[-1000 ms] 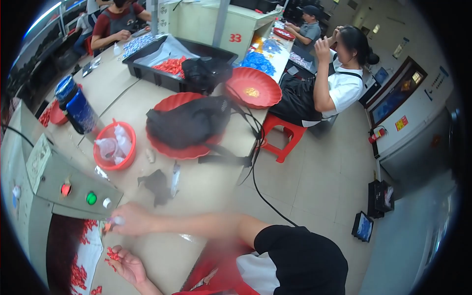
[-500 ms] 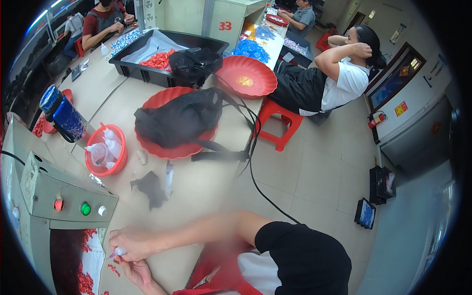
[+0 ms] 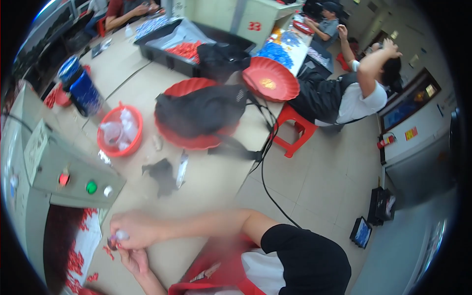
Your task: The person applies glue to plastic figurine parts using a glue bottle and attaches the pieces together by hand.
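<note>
My right hand (image 3: 140, 228) reaches in from the right and is closed around a small translucent white squeeze bottle (image 3: 121, 236) with a purplish tip. Just below it, my left hand (image 3: 136, 263) holds its thumb and fingertips together at the bottle's tip. A small dark spot shows between those fingers, too small and blurred to name. Small red pieces (image 3: 108, 252) lie on the table beside the hands. More red pieces (image 3: 76, 260) are spread on a white sheet (image 3: 92, 250) under the opening of the grey-green machine (image 3: 73, 157).
A red basket (image 3: 140, 137) of squeeze bottles and a blue bottle (image 3: 81, 88) stand beyond the machine. A dark bag (image 3: 201, 110) lies on a red scalloped tray (image 3: 184, 88). A black cloth (image 3: 161, 174) is nearer. Black cables (image 3: 265, 172) hang off the edge. A co-worker sits at right, arms raised.
The view has shifted, so the table things sit further right and the near ones higher. My hands stay together at the bottle tip. The seated co-worker's arms have lifted away from the head.
</note>
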A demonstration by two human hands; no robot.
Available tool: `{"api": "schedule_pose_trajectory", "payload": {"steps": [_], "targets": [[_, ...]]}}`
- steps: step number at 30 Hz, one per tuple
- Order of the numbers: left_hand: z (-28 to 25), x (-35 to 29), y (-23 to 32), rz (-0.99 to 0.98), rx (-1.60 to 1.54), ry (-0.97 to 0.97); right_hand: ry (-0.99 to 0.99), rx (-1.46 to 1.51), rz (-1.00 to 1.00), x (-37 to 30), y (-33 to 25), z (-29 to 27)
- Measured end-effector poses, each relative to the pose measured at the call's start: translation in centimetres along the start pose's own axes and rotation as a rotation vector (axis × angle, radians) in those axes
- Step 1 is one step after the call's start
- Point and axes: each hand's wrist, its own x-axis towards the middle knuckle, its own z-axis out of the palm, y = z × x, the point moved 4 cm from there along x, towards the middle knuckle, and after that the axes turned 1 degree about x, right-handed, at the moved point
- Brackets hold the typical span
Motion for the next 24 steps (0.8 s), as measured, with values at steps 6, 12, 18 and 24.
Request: {"api": "schedule_pose_trajectory", "payload": {"steps": [6, 12, 18, 24], "targets": [[3.9, 1.3, 1.1, 0.153, -0.122, -0.388, 0.035, -0.043, 0.061, 2.2, 0.8, -2.2], [4.5, 1.0, 0.4, 0.005, -0.155, -0.072, -0.112, 0.243, 0.343, 1.8, 1.7, -2.0], [5.3, -0.3, 0.3, -0.047, -0.255, -0.195, -0.249, 0.319, 0.413, 0.8, 0.4, 0.5], [6.3, -0.2, 0.1, -0.085, -0.144, -0.229, -0.254, 0.350, 0.423, 0.6, 0.4, 0.5]]}}
